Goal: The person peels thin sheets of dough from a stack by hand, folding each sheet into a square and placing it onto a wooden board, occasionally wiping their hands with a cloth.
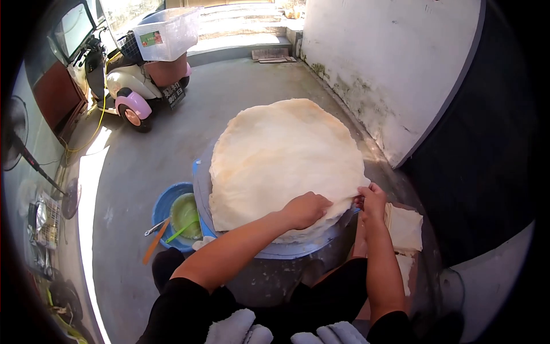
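Observation:
A broad stack of pale, thin round sheets (pixel 281 155) lies on a round blue-edged stand (pixel 286 252) before me. My left hand (pixel 309 210) is closed at the near right part of the top sheet, fingers curled down onto it. At the stack's right edge, my right hand (pixel 371 200) pinches the rim of the sheet between its fingertips. Folded pale sheets (pixel 404 229) sit in a pile beside my right forearm.
A blue basin (pixel 162 213) holding a green bowl (pixel 184 215) and utensils stands left of the stand. Farther off are a scooter (pixel 129 86) with a white basket (pixel 167 34), a fan (pixel 70 198) at the left and a wall (pixel 389 63) at the right.

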Demonstrator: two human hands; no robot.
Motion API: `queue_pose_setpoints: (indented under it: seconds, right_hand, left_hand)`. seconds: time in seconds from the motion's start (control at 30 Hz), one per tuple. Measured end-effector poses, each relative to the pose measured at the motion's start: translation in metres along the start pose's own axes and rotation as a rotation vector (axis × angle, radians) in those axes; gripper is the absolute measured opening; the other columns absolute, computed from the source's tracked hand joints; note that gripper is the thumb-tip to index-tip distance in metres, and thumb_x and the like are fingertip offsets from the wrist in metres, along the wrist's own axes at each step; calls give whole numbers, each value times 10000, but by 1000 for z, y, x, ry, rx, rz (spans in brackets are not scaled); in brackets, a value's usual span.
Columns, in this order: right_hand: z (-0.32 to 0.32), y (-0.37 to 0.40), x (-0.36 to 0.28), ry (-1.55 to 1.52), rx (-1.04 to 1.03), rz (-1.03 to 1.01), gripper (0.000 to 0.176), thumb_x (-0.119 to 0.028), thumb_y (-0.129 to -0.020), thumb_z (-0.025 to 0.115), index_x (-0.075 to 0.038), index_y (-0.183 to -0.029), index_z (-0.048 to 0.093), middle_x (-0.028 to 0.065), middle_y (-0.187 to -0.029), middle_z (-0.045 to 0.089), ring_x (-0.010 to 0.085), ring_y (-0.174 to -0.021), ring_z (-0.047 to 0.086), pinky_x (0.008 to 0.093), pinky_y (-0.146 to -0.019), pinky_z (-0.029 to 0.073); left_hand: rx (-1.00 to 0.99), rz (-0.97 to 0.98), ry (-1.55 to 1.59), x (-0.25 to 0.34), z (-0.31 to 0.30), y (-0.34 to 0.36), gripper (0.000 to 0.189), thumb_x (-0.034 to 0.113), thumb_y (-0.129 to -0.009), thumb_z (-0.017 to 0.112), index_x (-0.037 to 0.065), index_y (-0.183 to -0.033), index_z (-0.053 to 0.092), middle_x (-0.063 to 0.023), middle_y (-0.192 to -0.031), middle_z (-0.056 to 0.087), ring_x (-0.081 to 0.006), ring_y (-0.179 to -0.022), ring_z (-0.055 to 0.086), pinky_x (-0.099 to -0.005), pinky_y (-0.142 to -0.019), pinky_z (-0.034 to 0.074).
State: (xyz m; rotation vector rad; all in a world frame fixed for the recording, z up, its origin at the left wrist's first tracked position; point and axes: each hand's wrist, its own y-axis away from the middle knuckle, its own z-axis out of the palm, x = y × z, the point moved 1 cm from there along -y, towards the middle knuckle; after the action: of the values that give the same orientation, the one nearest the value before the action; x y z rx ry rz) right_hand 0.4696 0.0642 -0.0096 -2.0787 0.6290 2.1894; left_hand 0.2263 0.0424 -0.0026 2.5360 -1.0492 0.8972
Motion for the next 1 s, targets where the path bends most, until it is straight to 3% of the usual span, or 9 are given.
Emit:
queue_pose_setpoints:
  seconds: [0.07, 0.27, 0.33, 0.47, 0.63, 0.8, 0.87, 0.93, 1.0]
  right_hand:
    - [7, 1, -3, -11, -4, -160, 43, -68, -853, 641, -45, -868, 609, 36, -719, 635, 123, -510, 577, 270, -437, 420]
    - [50, 24, -37, 139, -103, -550, 87, -26, -888, 603, -5, -941, 669, -9, -734, 619, 79, -591, 561, 235, -542, 434]
    - [71, 51, -54, 356, -209, -624, 97, -32, -901, 618, -10, -967, 685, 0, -785, 652, 53, -650, 549, 230, -595, 451]
    - [125, 78, -45, 564, -436, -1219, 126, -17, -831, 641, -54, -938, 696, 86, -813, 666, 238, -680, 637, 348, -622, 506]
    - [152, 90, -9, 821, -686, -1230, 95, -70, -752, 670, -94, -843, 681, 82, -780, 614, 298, -761, 640, 432, -642, 515]
    - [141, 91, -19, 645, -627, -1231, 44, -40, -775, 636, -56, -815, 638, 120, -774, 624, 312, -712, 628, 425, -631, 502]
    - [118, 83, -33, 361, -489, -898, 57, -21, -826, 616, -20, -867, 657, 107, -807, 685, 256, -668, 637, 372, -627, 501]
    - [88, 69, -35, 98, -402, -405, 81, -23, -880, 594, 0, -909, 667, 61, -840, 706, 164, -648, 626, 298, -628, 489]
    - [63, 48, -35, -225, -285, -308, 74, -36, -903, 600, -5, -896, 666, 1, -841, 678, 78, -681, 594, 243, -627, 464]
  left_hand:
    - [0, -43, 27, -15, -4, -4, 469, 186, -970, 563, 85, -1425, 512, -173, -1352, 592, -335, -1177, 589, -427, -1032, 456]
    - [232, -513, 1306, -81, -77, -34, 436, 235, -1008, 558, -18, -1357, 500, -159, -1188, 621, -242, -1022, 654, -382, -897, 568]
    - [192, -504, 1329, -98, -90, -44, 458, 313, -1036, 528, -30, -1335, 479, -179, -1189, 606, -268, -1038, 651, -399, -917, 571]
    - [15, -546, 1370, -104, -102, -63, 621, 555, -1041, 420, 11, -1319, 534, -116, -1322, 589, -250, -1193, 590, -412, -1054, 472]
    - [-109, -625, 1109, -88, -130, -55, 904, 749, -938, 427, -47, -1358, 516, -171, -1411, 538, -267, -1237, 562, -419, -1054, 451]
    - [42, -707, 1283, -87, -131, -42, 867, 705, -978, 383, -68, -1352, 512, -183, -1368, 565, -275, -1224, 579, -427, -1042, 470]
    - [131, -711, 1409, -88, -120, -28, 827, 670, -1003, 366, -68, -1346, 513, -184, -1342, 583, -275, -1205, 597, -422, -1025, 490]
    - [277, -464, 1437, -99, -95, -22, 770, 595, -1033, 381, -107, -1324, 507, -199, -1278, 612, -309, -1140, 628, -432, -986, 515]
    - [319, -453, 1227, -62, -71, -16, 460, 320, -1074, 420, -51, -1313, 551, -177, -1217, 644, -261, -1116, 649, -398, -954, 544]
